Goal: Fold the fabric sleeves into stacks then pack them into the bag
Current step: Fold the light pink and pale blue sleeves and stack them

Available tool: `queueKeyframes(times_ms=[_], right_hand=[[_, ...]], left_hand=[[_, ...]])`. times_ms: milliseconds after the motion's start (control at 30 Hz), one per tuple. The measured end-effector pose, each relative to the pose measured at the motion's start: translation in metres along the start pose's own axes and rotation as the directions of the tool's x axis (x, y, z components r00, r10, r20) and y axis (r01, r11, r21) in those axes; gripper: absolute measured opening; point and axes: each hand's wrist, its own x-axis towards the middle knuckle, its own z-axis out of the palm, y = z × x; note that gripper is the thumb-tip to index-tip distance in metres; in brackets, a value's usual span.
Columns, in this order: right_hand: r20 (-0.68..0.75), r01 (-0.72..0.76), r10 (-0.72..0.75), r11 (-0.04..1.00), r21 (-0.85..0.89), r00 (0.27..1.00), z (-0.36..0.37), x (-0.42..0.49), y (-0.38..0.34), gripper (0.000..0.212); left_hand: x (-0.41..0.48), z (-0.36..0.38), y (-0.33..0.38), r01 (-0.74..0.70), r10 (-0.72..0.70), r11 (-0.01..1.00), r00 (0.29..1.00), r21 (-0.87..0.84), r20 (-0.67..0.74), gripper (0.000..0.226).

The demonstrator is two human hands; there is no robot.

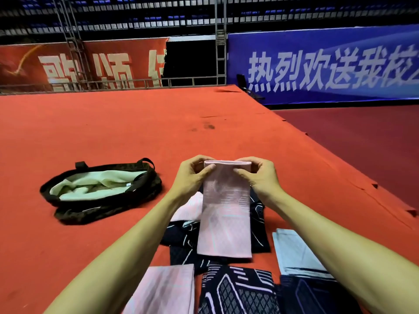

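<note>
Nearest, below the held pink sleeve (225,214), lie the finished pieces: a folded pink piece (165,288) down to its left, dark patterned sleeves (238,288) straight beneath it, and a pale blue stack (294,252) down to its right. A loose dark heap (181,236) with another pink piece (190,207) sits behind the sleeve's lower half.

The sleeve hangs upright. The left hand (192,175) pinches one top corner of its hem between thumb and curled fingers, and the right hand (260,175) pinches the other corner the same way. Its bottom edge hangs in front of the dark heap; whether it touches, I cannot tell.

To fold it well, I judge the hem should stay taut and level, so that the side edges line up. The sleeve should then be lowered flat and the top brought down to meet the bottom edge, matching the folded pink piece in width.

Left of the sleeve and a little beyond it, the bag (95,210) lies open on the red carpet (136,123), showing a pale green lining and no sleeves that I can see.

Far beyond the sleeve to its left, a red banner (90,66) bears white characters, partly blocked by scaffolding, seemingly 歌颂. Far to its right, a blue banner (328,69) reads 热烈欢送我校, cut off at the frame's edge.
</note>
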Motion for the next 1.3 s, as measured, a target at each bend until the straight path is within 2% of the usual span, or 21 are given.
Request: queueKeyframes(times_ms=[167,333,467,600,767,867,1000,1067,1167,1233,1300], right_hand=[[0.049,0.021,-0.022,1.000,0.020,0.999,-0.007,-0.043,-0.007,0.022],[0.146,0.052,-0.047,0.998,-0.032,0.988,-0.009,-0.087,0.001,0.026],[0.242,0.064,-0.025,0.986,-0.156,0.970,-0.009,-0.109,0.013,0.023],[0.325,-0.002,0.103,0.955,-0.298,0.940,-0.012,-0.116,0.031,0.014],[0.384,-0.010,0.155,0.935,-0.356,0.910,-0.012,-0.119,0.040,0.014],[0.347,-0.056,0.149,0.963,-0.262,0.926,-0.011,-0.115,0.036,0.015],[0.188,0.003,0.039,0.976,-0.218,0.981,-0.010,-0.104,0.037,0.024],[0.198,0.020,0.031,0.969,-0.247,0.980,-0.010,-0.098,0.042,0.030],[0.214,0.027,0.066,0.915,-0.403,0.975,-0.013,-0.089,0.053,0.028],[0.224,-0.020,0.143,0.879,-0.476,0.964,-0.015,-0.086,0.063,0.030],[0.230,-0.094,0.218,0.886,-0.454,0.948,-0.017,-0.087,0.069,0.032]], left_hand=[[-0.038,0.001,0.006,-0.099,0.094,0.993,0.993,0.058,0.078,0.008],[-0.078,0.000,-0.002,-0.144,0.135,0.983,0.987,0.112,0.084,0.006],[-0.101,-0.008,-0.022,-0.126,0.088,0.955,0.985,0.270,0.150,0.007],[-0.113,-0.015,-0.036,-0.143,0.022,0.890,0.962,0.433,0.272,0.012],[-0.118,-0.016,-0.044,-0.139,-0.082,0.832,0.926,0.537,0.367,0.013],[-0.116,-0.014,-0.044,-0.155,-0.064,0.839,0.924,0.521,0.378,0.011],[-0.098,-0.010,-0.049,-0.246,0.131,0.798,0.962,0.549,0.241,0.015],[-0.089,-0.008,-0.054,-0.207,0.081,0.766,0.970,0.609,0.227,0.023],[-0.083,-0.007,-0.062,-0.153,-0.028,0.723,0.968,0.674,0.249,0.035],[-0.082,-0.009,-0.065,-0.142,-0.038,0.745,0.966,0.652,0.254,0.038],[-0.082,-0.013,-0.066,-0.138,-0.041,0.772,0.963,0.621,0.265,0.039]])
